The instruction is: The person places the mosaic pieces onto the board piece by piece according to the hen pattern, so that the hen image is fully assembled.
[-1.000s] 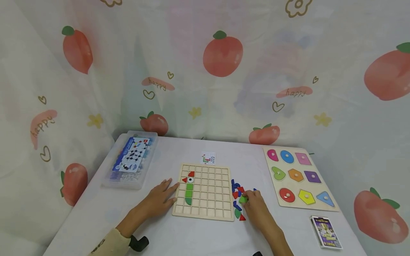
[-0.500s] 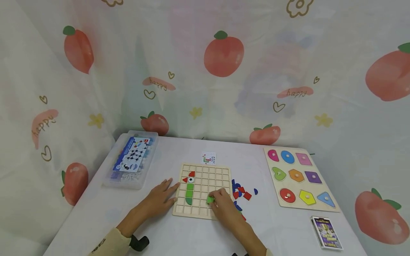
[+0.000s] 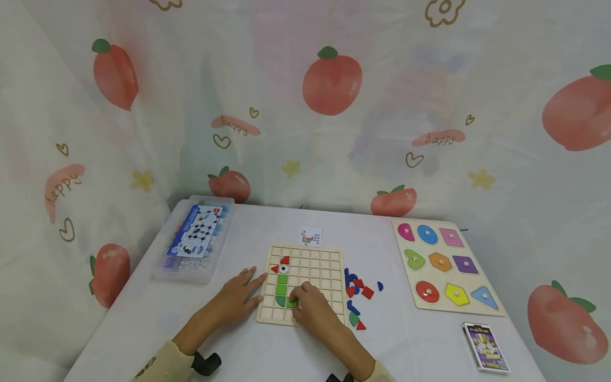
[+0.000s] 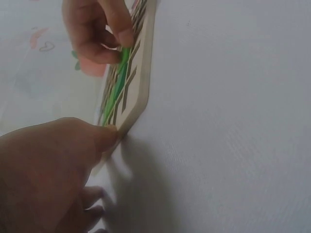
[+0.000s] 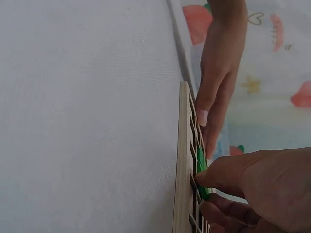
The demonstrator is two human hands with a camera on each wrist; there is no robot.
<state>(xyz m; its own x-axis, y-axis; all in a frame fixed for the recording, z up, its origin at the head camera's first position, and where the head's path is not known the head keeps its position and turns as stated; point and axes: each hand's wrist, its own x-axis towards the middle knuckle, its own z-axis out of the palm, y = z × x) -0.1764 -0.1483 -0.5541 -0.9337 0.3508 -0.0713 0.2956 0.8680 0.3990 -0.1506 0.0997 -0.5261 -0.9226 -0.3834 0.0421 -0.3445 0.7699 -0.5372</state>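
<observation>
A wooden grid board point(image 3: 317, 315) lies mid-table. In its left columns sit a red quarter-round piece point(image 3: 285, 260), a red triangle point(image 3: 275, 269), a white tile with an eye dot point(image 3: 284, 269), green squares point(image 3: 281, 284) and a dark green rounded piece point(image 3: 280, 301). My right hand point(image 3: 312, 313) pinches a light green square tile point(image 3: 291, 303) at the cell just right of that rounded piece; its fingers partly cover the tile. My left hand point(image 3: 236, 297) rests with spread fingers against the board's left edge, thumb at the rim in the left wrist view.
Loose blue, red and green pieces point(image 3: 353, 306) lie right of the board. A small pattern card point(image 3: 310, 236) is behind it. A clear plastic case point(image 3: 195, 239) stands back left, a knobbed shape puzzle point(image 3: 444, 265) at right, and a card box point(image 3: 486, 347) nearer the front.
My right hand has carried the green tile from the loose pieces leftward across the board to a cell beside the dark green piece. The left hand has stayed at the board's edge.
</observation>
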